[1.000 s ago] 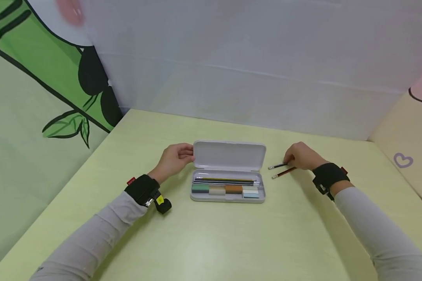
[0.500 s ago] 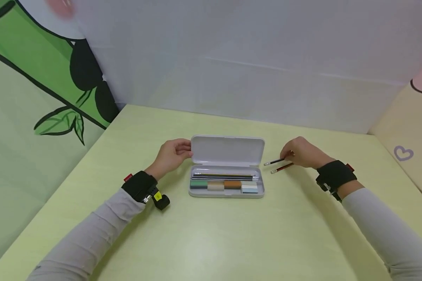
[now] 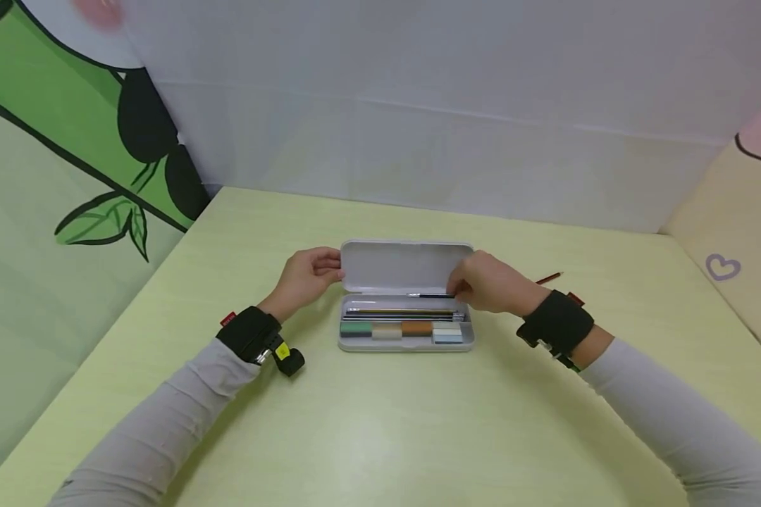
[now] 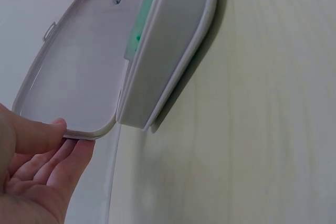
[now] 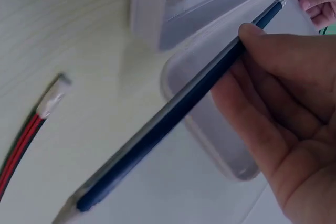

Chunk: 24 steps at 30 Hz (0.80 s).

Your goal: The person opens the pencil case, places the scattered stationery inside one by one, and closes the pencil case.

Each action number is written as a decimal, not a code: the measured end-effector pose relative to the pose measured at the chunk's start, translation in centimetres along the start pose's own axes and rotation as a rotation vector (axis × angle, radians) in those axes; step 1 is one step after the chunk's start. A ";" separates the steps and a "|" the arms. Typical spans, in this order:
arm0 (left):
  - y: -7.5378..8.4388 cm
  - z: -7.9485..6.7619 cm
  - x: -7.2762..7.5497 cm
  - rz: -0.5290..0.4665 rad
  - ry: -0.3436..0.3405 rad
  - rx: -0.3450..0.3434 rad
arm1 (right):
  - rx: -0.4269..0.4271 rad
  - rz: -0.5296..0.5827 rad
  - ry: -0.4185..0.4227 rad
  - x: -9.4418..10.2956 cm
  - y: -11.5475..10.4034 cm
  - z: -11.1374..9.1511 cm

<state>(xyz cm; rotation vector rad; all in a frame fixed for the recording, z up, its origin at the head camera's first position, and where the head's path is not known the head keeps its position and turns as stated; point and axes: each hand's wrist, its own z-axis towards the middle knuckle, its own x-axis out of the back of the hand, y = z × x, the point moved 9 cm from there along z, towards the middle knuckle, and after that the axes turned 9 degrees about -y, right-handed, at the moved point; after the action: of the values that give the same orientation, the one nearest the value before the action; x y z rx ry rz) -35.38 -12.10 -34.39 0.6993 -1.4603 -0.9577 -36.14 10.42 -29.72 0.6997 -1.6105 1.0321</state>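
A pale grey pencil case (image 3: 406,344) lies on the table with its lid (image 3: 399,266) raised. My left hand (image 3: 304,280) pinches the lid's left edge between thumb and fingers, as the left wrist view shows up close. Over the right side of the case, my right hand (image 3: 491,283) pinches a dark blue pencil (image 5: 173,109) with a silver eraser end pointing left. Several pencils (image 3: 406,315) lie in the long back compartment. In front of them sit a green block (image 3: 356,329), an orange-brown block (image 3: 416,328) and white and pale blue ones.
A red and black striped pencil (image 5: 23,142) lies on the table (image 3: 368,422) right of the case, partly behind my right hand in the head view. A white wall sheet (image 3: 418,127) rises behind the table, with painted panels at both sides.
My right hand has picked up the dark blue pencil and carried it left over the case. The red pencil stays on the table. My left hand keeps its hold on the lid.
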 end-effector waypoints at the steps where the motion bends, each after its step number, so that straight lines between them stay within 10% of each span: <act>1: 0.0 0.0 0.0 -0.002 0.002 -0.004 | 0.017 -0.013 0.005 0.0 -0.7 0.5; 24: -0.3 -0.3 0.4 -0.034 -0.005 -0.026 | -0.029 -0.039 0.019 -3.9 -5.1 7.0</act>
<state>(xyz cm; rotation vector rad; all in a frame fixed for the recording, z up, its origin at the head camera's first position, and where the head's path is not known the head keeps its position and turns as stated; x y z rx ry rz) -35.17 -12.64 -34.49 0.7049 -1.4416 -1.0037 -33.92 1.68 -32.63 0.6970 -1.5871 0.9823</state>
